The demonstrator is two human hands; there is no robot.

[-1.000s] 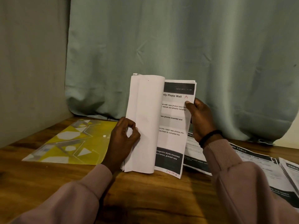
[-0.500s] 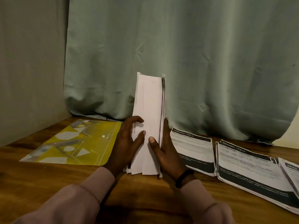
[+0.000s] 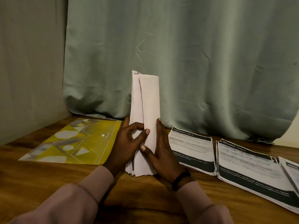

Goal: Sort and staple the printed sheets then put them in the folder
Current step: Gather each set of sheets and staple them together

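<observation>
Both sleeves enter from the near edge. The left hand (image 3: 127,143) grips the left side of the upright bundle of sheets (image 3: 145,120), thumb on its face and fingers curled behind. The right hand (image 3: 160,152) holds the right side, thumb across the front and fingers along the edge. The bundle stands on its lower edge on the wooden surface (image 3: 48,178), between the two hands, pages fanned slightly at the bottom.

Step in hand, as judged: squaring the sheets during sorting. The next move calls for even edges before stapling; no stapler is in view.

The yellow folder (image 3: 72,143) lies flat to the left. Sorted printed piles (image 3: 192,151) lie to the right. A green curtain (image 3: 178,54) hangs behind.
</observation>
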